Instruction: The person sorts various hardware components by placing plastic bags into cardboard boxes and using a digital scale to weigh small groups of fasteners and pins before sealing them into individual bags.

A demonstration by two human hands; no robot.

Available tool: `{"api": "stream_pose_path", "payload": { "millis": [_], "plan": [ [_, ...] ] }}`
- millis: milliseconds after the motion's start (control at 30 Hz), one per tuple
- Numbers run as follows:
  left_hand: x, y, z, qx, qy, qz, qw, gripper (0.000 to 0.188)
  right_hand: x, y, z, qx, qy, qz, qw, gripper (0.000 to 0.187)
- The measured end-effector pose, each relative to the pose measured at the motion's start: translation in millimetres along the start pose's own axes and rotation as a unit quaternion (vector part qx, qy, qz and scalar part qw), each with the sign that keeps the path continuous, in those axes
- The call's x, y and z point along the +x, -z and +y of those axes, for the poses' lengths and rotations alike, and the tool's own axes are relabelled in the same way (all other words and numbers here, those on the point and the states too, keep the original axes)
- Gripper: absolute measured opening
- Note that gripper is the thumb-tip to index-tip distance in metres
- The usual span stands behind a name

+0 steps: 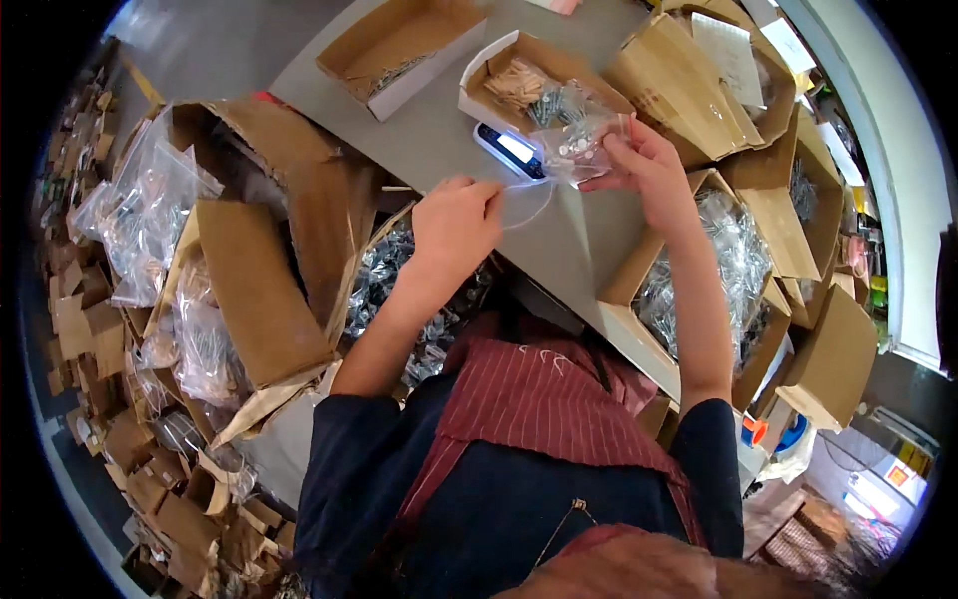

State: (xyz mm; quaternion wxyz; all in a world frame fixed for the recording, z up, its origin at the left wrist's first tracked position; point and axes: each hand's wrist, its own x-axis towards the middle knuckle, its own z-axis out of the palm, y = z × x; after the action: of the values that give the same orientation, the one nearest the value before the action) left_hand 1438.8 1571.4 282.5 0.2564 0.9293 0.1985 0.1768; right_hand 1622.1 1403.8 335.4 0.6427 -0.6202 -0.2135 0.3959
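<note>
Over the grey table, my right hand [649,165] pinches a small clear plastic bag [582,148] with small white pieces in it. My left hand [454,225] is closed, its thumb and fingers pressed together. From its fingertips a thin, see-through curved edge [534,215] runs toward the bag; what it belongs to I cannot make out. Between the hands, just beyond them, lies a small device with a lit window [511,150]. Behind the bag stands an open white cardboard box [477,108] holding wooden dowels [519,85] and bags of screws [559,105].
Another shallow box [339,68] with metal pieces stands farther back. At my right are open cartons, one full of bagged hardware [714,270]. Below my left forearm is a box of shiny bagged parts [384,270]. Large cartons with raised flaps [259,290] crowd the left.
</note>
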Motion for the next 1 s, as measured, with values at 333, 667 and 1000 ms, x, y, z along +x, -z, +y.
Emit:
{"api": "stream_pose_path", "payload": {
  "millis": [333, 667, 1000],
  "plan": [
    [7, 10, 17, -0.039, -0.025, -0.027, 0.999, 0.017, -34, -11, -8, 0.027, 0.030, 0.007, 0.999, 0.020],
    [11, 18, 13, -0.088, -0.025, -0.101, 0.991, 0.018, -58, -29, -12, -0.536, 0.232, -0.103, 0.805, 0.031],
    [1, 10, 13, -0.158, -0.007, -0.112, 0.981, 0.015, 9, 4, 14, -0.512, 0.323, 0.019, 0.795, 0.032]
  ]
}}
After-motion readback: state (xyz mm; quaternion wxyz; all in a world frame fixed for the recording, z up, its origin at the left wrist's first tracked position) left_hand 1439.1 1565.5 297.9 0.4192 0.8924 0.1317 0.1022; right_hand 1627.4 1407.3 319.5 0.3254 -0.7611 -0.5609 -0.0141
